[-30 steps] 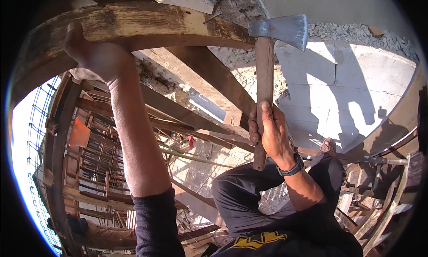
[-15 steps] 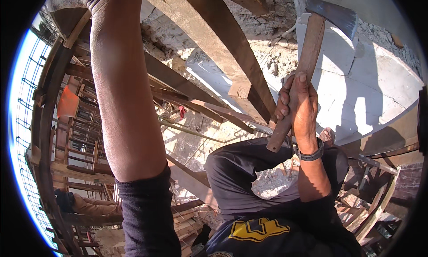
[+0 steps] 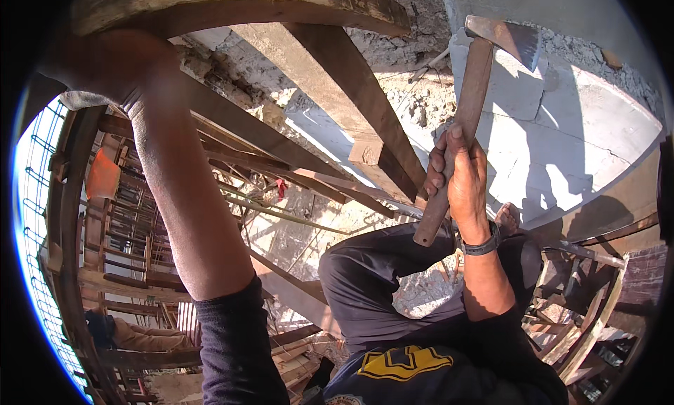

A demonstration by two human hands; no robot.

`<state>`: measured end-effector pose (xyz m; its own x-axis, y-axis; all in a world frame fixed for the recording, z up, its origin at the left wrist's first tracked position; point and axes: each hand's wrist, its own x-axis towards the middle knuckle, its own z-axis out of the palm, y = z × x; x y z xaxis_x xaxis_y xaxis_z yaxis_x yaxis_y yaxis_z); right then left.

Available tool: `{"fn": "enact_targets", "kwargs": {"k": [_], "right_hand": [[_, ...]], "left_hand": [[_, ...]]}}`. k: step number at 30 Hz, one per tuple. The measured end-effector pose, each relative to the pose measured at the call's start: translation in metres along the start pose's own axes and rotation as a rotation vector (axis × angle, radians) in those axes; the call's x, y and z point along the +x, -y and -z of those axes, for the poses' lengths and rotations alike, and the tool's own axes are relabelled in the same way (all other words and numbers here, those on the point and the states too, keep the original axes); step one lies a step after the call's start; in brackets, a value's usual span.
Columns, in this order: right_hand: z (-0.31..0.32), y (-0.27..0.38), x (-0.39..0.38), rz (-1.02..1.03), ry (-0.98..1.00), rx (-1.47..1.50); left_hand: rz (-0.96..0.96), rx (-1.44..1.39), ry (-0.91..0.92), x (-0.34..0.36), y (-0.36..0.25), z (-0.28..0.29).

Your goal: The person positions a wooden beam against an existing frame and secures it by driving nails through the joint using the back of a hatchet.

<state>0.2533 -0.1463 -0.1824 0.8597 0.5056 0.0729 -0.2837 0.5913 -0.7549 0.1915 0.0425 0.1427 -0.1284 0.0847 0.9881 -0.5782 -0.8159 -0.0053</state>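
Note:
My right hand (image 3: pixel 463 177) is wrapped round the wooden handle of a hatchet (image 3: pixel 477 85). Its metal head is up at the far end, with the blade edge to the right. The handle slants down to the left, its butt sticking out below my fist, above my bent knee. At the upper left, my left hand (image 3: pixel 105 64) is raised in shadow against a thick timber beam (image 3: pixel 232 6). Its fingers are too dark and too near the rim to make out, so I cannot tell whether it grips the wood.
A wide slanting timber (image 3: pixel 337 89) with a small wood block (image 3: pixel 366 152) fixed to it runs down the middle. White concrete (image 3: pixel 533 131) lies at the right. Scaffold timbers, an orange bucket-like object (image 3: pixel 103 175) and another person's legs (image 3: pixel 151 335) are at the left, lower down.
My left arm has swung left and slightly down, and the thick beam has come into view at the top. The hatchet stays in my right hand, a little further left in the picture.

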Motion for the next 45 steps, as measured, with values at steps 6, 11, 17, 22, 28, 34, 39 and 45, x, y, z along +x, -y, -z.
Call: {"fn": "enact_targets", "kwargs": {"k": [6, 11, 17, 22, 28, 34, 39, 45], "right_hand": [[0.003, 0.001, -0.002, -0.021, -0.012, 0.026], [0.002, 0.002, -0.001, 0.012, 0.010, -0.065], [0.007, -0.006, -0.002, 0.022, 0.018, -0.043], [0.004, -0.009, -0.016, -0.001, 0.035, -0.085], [0.003, -0.024, -0.002, -0.011, 0.061, -0.200], [-0.036, 0.005, 0.080, 0.356, 0.001, -0.358], [-0.061, -0.007, 0.165, 0.428, 0.005, -0.357], [-0.072, 0.009, 0.184, 0.563, 0.194, -0.346]], "left_hand": [[-0.018, 0.045, 0.018, 0.002, 0.011, 0.009], [-0.001, 0.126, 0.006, -0.005, -0.002, 0.012], [0.080, 0.007, -0.134, -0.008, 0.001, 0.011], [-0.222, 0.420, -0.048, -0.019, 0.028, 0.029], [0.224, -0.043, -0.134, -0.044, 0.017, 0.024], [0.202, -0.235, -0.288, -0.042, -0.004, 0.003], [0.200, -0.266, -0.321, -0.036, 0.008, 0.006], [0.223, -0.158, -0.154, -0.033, -0.025, -0.005]]}}
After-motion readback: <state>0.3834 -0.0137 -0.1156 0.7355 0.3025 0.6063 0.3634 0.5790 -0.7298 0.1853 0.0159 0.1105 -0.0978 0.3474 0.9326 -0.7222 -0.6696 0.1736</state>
